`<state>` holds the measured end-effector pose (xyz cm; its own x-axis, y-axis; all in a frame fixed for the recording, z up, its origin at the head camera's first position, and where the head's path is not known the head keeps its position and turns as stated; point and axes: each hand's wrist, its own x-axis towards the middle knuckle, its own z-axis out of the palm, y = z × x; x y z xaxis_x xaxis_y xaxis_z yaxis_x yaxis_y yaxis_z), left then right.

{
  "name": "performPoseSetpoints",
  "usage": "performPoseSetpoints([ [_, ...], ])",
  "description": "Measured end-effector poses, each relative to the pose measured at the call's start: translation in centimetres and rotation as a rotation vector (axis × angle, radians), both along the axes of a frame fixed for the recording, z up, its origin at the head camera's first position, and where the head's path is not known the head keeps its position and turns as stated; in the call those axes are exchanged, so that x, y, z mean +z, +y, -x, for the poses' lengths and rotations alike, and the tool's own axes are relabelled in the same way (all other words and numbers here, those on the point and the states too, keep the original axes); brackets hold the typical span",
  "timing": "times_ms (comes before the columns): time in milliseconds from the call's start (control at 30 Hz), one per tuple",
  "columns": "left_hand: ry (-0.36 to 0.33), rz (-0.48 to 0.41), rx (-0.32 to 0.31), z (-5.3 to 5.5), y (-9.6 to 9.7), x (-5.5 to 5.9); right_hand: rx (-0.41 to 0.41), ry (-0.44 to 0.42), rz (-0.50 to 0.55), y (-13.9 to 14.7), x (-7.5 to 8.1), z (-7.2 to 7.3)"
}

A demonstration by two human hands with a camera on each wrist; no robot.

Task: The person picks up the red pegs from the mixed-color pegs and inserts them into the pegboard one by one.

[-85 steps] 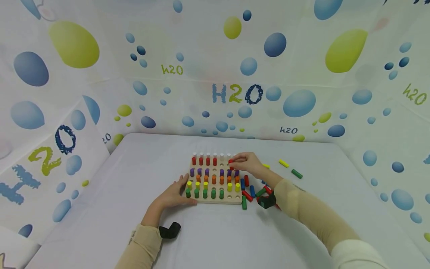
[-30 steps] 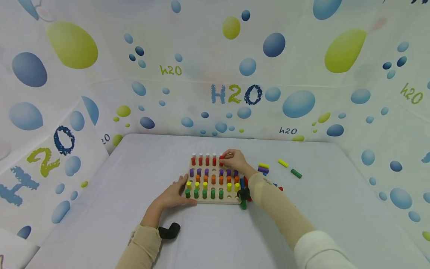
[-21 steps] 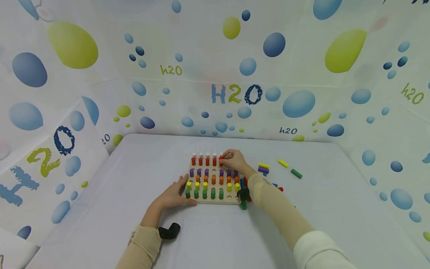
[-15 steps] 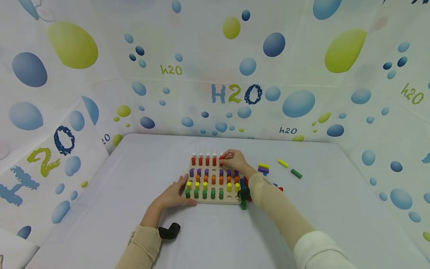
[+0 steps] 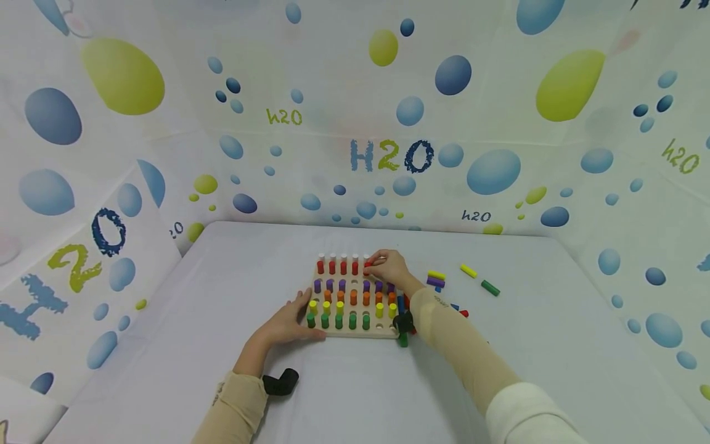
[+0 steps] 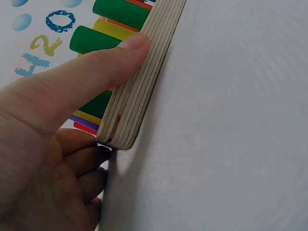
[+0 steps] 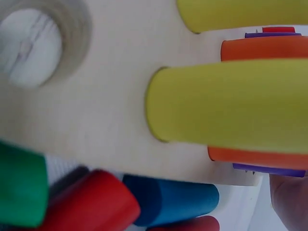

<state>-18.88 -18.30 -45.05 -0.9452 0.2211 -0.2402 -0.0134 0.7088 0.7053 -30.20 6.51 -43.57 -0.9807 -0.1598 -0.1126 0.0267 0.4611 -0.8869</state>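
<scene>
A wooden pegboard [image 5: 355,335] lies on the white table with rows of white, red, purple, orange, yellow and green pegs standing in it. My left hand [image 5: 285,320] grips its near left corner; in the left wrist view the thumb [image 6: 91,72] presses on the layered edge and the other fingers curl by the corner. My right hand [image 5: 390,266] pinches a red peg [image 5: 367,267] at the fifth place of the red row, hiding the right end of the back rows. The right wrist view shows a yellow peg [image 7: 226,103] upright in the board beside an empty hole [image 7: 31,48].
Loose pegs lie right of the board, partly under the right forearm: a blue peg [image 7: 178,199] and a red peg [image 7: 91,204] among them. Farther right are a yellow peg [image 5: 468,271], a green peg [image 5: 490,287] and a purple peg [image 5: 435,282]. A printed curtain [image 5: 310,172] stands behind.
My right hand has moved left along the red row with the red peg, from near its right end to the fifth place, and stays there over the last second. The left hand has not moved.
</scene>
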Motion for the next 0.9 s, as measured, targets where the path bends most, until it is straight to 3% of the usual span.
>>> performPoseSetpoints([
  [433,0.010,0.004,-0.014,0.0,-0.2,-0.1,-0.006,-0.016,-0.055,0.4,0.6,-0.3],
  [900,0.012,0.001,-0.012,0.2,-0.1,-0.3,0.104,-0.073,-0.007,2.0,1.5,-0.6],
])
